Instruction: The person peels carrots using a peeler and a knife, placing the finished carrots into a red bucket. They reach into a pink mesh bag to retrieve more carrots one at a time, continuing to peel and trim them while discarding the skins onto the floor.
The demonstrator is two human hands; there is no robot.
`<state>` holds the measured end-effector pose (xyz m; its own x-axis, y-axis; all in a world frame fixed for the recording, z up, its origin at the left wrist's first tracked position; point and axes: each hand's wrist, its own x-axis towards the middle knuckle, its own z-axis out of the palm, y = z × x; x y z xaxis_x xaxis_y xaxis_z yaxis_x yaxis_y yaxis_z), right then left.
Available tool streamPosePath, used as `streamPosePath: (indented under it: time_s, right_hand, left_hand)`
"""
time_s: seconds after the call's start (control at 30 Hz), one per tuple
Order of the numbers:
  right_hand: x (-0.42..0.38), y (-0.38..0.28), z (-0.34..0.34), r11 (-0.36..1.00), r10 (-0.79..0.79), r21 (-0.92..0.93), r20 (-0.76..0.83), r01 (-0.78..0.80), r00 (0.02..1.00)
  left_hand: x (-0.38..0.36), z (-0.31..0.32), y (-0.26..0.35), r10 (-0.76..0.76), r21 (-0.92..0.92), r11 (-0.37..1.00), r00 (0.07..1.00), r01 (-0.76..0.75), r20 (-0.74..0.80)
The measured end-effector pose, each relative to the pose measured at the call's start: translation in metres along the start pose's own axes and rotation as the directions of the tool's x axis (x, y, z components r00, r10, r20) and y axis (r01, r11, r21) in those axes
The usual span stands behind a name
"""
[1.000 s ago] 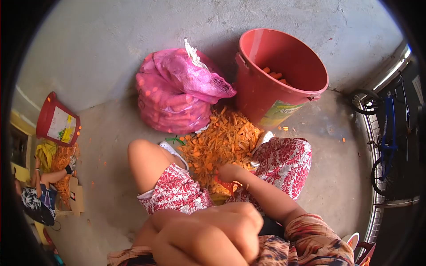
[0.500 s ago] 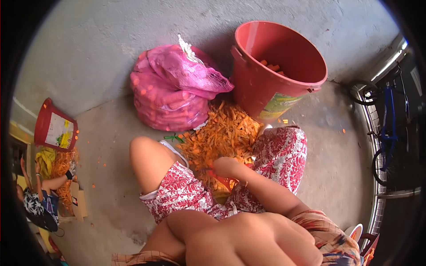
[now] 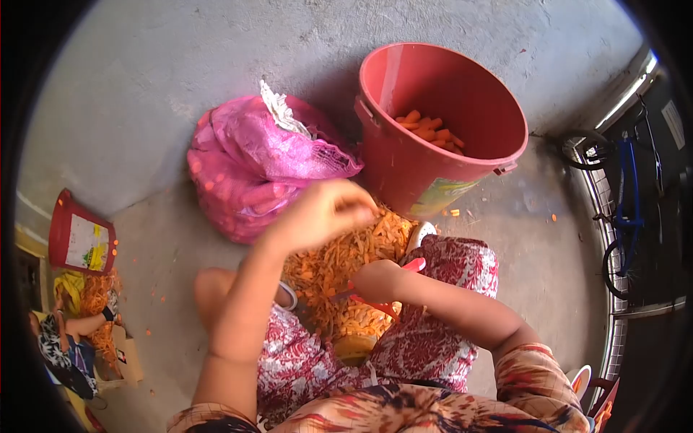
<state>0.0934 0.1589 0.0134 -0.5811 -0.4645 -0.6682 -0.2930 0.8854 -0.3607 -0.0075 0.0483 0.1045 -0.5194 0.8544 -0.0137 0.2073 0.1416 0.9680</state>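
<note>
My left hand (image 3: 328, 211) is stretched out above the carrot peelings (image 3: 325, 267), just in front of the pink mesh sack (image 3: 249, 162) full of carrots. Its fingers are loosely bent and apart, slightly blurred, with nothing visible in them. My right hand (image 3: 377, 281) is closed around a red-handled knife (image 3: 414, 265), held low over the peelings between my knees. The blade points left, and another red piece, not clear in kind, shows below that hand. Part of a yellow object (image 3: 354, 349) shows beneath the peelings near my lap.
A large red bucket (image 3: 433, 169) with cut carrots (image 3: 431, 131) inside stands by the wall. At far left, another person (image 3: 65, 343) sits near a second red bucket (image 3: 81, 234), orange peelings and a cardboard box (image 3: 128, 353). A blue bicycle (image 3: 631, 209) is at right.
My left hand has moved from close to the camera, forward to over the peelings beside the sack. My right hand stays low, with more of the red handle showing. The view has shifted slightly.
</note>
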Motion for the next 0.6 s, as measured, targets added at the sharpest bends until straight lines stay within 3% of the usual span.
streamPosePath:
  time_s: [0.07, 0.13, 0.2, 0.23, 0.33, 0.37, 0.4, 0.43, 0.5, 0.6]
  right_hand:
    - [0.015, 0.019, 0.002, 0.999, -0.024, 0.038, -0.033, 0.025, 0.999]
    - [0.027, 0.031, 0.004, 0.996, 0.001, 0.091, -0.019, 0.001, 1.000]
    - [0.052, 0.037, 0.015, 0.992, -0.050, 0.115, 0.063, 0.043, 0.997]
    - [0.062, 0.040, 0.022, 0.990, -0.075, 0.129, 0.104, 0.061, 0.992]
    - [0.074, 0.050, 0.044, 0.991, -0.081, 0.113, 0.066, 0.074, 0.994]
    - [0.072, 0.054, 0.038, 0.990, -0.059, 0.137, 0.090, 0.047, 0.994]
    - [0.064, 0.053, 0.026, 0.987, -0.037, 0.160, 0.116, 0.018, 0.993]
    - [0.060, 0.055, 0.020, 0.983, -0.015, 0.185, 0.145, -0.012, 0.989]
    - [0.065, 0.062, 0.029, 0.970, -0.043, 0.244, 0.115, 0.013, 0.992]
    - [0.067, 0.068, 0.036, 0.948, -0.047, 0.319, 0.138, 0.000, 0.989]
  left_hand:
    - [0.045, -0.037, -0.043, 0.102, 0.351, 0.935, 0.981, -0.038, -0.166]
    - [0.090, -0.072, -0.077, 0.124, 0.515, 0.856, 0.951, 0.041, -0.282]
    - [0.132, -0.097, -0.102, 0.161, 0.707, 0.692, 0.926, 0.141, -0.342]
    - [0.154, -0.107, -0.125, 0.106, 0.711, 0.680, 0.937, 0.176, -0.334]
    - [0.207, -0.109, -0.192, -0.182, 0.848, 0.475, 0.969, 0.234, -0.165]
    - [0.222, -0.106, -0.210, -0.315, 0.895, 0.390, 0.945, 0.218, -0.093]
    - [0.231, -0.101, -0.223, -0.409, 0.900, 0.337, 0.904, 0.278, -0.126]
    - [0.231, -0.094, -0.220, -0.437, 0.910, 0.316, 0.893, 0.268, -0.112]
    - [0.254, -0.096, -0.322, -0.402, 0.872, 0.368, 0.901, 0.321, -0.162]
    - [0.256, -0.082, -0.326, -0.383, 0.841, 0.247, 0.846, 0.481, -0.371]
